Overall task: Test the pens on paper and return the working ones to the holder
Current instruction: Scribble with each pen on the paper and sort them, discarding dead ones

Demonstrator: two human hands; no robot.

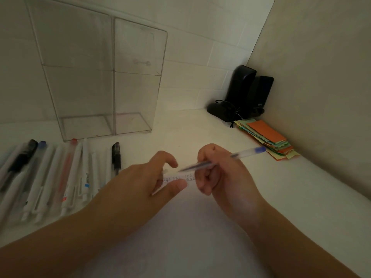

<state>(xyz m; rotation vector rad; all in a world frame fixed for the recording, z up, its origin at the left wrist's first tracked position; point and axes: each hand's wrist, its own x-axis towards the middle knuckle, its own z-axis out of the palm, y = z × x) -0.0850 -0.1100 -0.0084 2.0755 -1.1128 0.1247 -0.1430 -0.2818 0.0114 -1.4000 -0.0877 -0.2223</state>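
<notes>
**Clear blue-capped pen held to a paper slip**

Clear plastic pen with a blue end cap (pixel 224 158) is gripped in the right hand (pixel 218 173), fingers curled round the barrel, tip pointing left and down toward a small white paper strip (pixel 176 179) with rows of small marks on it. Tip sits just above or at the strip's top edge; contact cannot be told through the blur. Left hand (pixel 144 181) pinches the strip's left end between thumb and fingers, index finger arched above it. Strip spans the gap between the two hands, over the white tabletop (pixel 200 133).

Left of the left hand, a row of pens (pixel 50 177) lies side by side on the table: mostly white barrels, one red-capped, one blue-capped, two or so black. A single black pen (pixel 116 157) lies slightly apart, nearest the left hand.

Beyond the left hand, a tall clear acrylic two-compartment holder (pixel 104 77) stands upright against the wall, both compartments without pens.

Beyond the right hand, in the corner, two black speakers (pixel 249 91) with a tangled black cable. Just beyond and right of the right hand, a stack of coloured paper slips (pixel 269 139), orange on top, lies by the side wall.
</notes>
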